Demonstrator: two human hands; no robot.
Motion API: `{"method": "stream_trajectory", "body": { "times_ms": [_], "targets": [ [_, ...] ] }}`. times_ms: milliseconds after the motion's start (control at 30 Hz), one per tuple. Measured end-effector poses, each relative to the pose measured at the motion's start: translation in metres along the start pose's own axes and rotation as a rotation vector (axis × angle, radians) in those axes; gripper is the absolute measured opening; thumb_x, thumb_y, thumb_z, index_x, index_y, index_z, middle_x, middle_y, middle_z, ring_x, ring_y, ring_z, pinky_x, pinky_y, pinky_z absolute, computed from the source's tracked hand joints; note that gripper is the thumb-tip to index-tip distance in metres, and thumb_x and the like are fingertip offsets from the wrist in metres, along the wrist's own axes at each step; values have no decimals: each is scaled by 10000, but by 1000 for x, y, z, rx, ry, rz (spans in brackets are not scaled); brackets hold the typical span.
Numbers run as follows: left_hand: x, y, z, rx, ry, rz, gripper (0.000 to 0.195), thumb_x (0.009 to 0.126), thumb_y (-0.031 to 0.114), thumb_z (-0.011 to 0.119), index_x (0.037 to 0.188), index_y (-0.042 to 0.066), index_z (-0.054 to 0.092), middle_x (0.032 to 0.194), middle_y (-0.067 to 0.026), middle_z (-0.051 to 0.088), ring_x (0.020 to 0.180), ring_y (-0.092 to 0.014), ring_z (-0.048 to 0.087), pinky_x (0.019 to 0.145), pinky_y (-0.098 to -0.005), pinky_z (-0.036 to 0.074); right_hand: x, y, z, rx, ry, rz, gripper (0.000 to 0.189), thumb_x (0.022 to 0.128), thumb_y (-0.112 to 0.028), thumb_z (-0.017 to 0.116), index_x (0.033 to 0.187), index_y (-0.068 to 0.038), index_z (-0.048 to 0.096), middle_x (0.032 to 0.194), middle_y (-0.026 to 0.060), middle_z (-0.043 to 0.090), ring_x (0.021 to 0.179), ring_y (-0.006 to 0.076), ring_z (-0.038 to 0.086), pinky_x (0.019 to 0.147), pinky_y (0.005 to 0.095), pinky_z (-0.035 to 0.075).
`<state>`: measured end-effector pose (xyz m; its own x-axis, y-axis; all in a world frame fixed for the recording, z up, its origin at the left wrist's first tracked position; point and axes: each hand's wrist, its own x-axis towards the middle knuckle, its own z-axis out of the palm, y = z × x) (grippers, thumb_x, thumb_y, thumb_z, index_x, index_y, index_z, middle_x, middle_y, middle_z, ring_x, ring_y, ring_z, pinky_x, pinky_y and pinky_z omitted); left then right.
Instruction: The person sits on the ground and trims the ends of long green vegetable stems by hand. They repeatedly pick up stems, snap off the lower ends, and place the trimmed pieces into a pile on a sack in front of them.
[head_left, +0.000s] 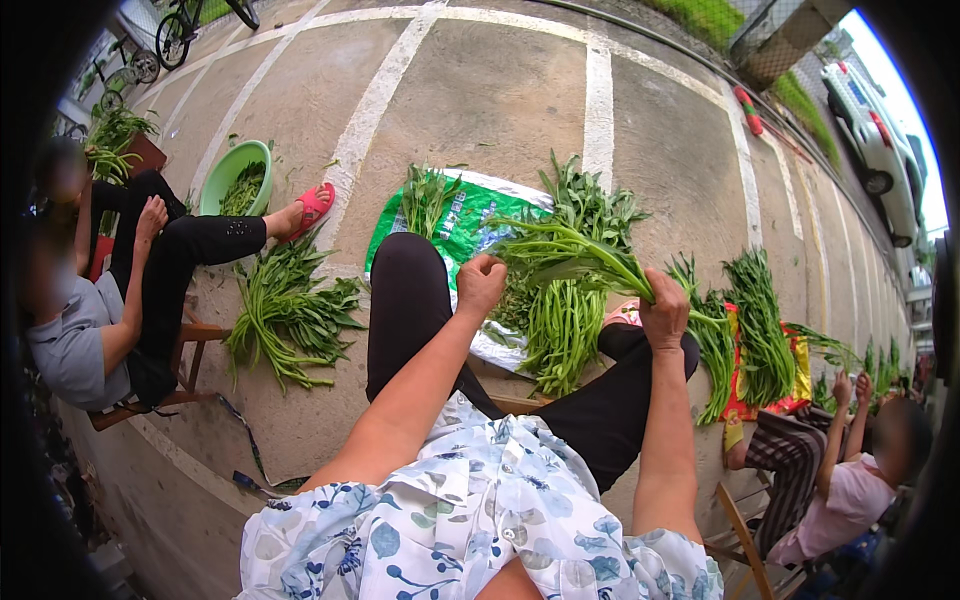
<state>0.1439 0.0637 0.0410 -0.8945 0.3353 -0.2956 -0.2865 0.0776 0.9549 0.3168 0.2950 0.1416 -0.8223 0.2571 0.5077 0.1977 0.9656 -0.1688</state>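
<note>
My right hand (665, 309) grips a bunch of water spinach (592, 251) by its stems, over my bent right knee. Its leafy ends point left, towards my left hand (480, 285). That hand is curled, thumb against fingers, beside the leaf tips; whether a small piece is pinched there cannot be seen. Below both hands a green and silver plastic sheet (397, 217) lies on the ground, bearing printing. On it rest a pile of cut stems (566, 334), a small leafy bundle (426, 201) and a larger leafy heap (592, 199).
At left a seated person (82, 330) is near a loose greens pile (289, 307) and a green basin (217, 180) holding greens. At right, more bundles (757, 322) lie on a red and yellow sheet (802, 367) near another seated person (847, 480). Painted lines (600, 112) cross the concrete.
</note>
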Motion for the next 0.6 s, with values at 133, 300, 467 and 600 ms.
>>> {"method": "stream_trajectory", "body": {
  "times_ms": [133, 300, 467, 600],
  "targets": [
    [6, -11, -6, -42, 64, -98, 124, 779, 143, 586, 738, 31, 617, 646, -21, 603, 545, -93, 551, 534, -268, 463, -5, 12, 4, 58, 99, 104, 341, 701, -20, 652, 1035, -58, 595, 910, 140, 638, 795, 325, 613, 689, 372, 490],
    [3, -16, -6, 42, -64, -166, 161, 791, 169, 619, 704, 34, 606, 654, -26, 608, 549, -90, 553, 534, -269, 455, -5, 12, 6, 130, 118, 230, 306, 737, -41, 651, 1039, -42, 602, 953, 155, 640, 839, 336, 623, 712, 368, 500],
    [1, -22, -1, -8, -110, -143, 342, 804, 182, 625, 1101, 16, 589, 978, -106, 632, 653, -119, 588, 590, -277, 478, -1, 7, 2, 170, 125, 235, 307, 729, -33, 650, 1033, -33, 607, 955, 164, 641, 847, 334, 626, 719, 365, 501],
    [1, -16, 2, -75, -181, -150, 437, 818, 155, 613, 1231, 43, 522, 1091, -128, 600, 692, -124, 593, 626, -281, 492, -5, 11, 6, 176, 114, 202, 316, 717, -35, 660, 1028, -34, 610, 952, 168, 641, 850, 334, 626, 719, 364, 501]
  ]
}}
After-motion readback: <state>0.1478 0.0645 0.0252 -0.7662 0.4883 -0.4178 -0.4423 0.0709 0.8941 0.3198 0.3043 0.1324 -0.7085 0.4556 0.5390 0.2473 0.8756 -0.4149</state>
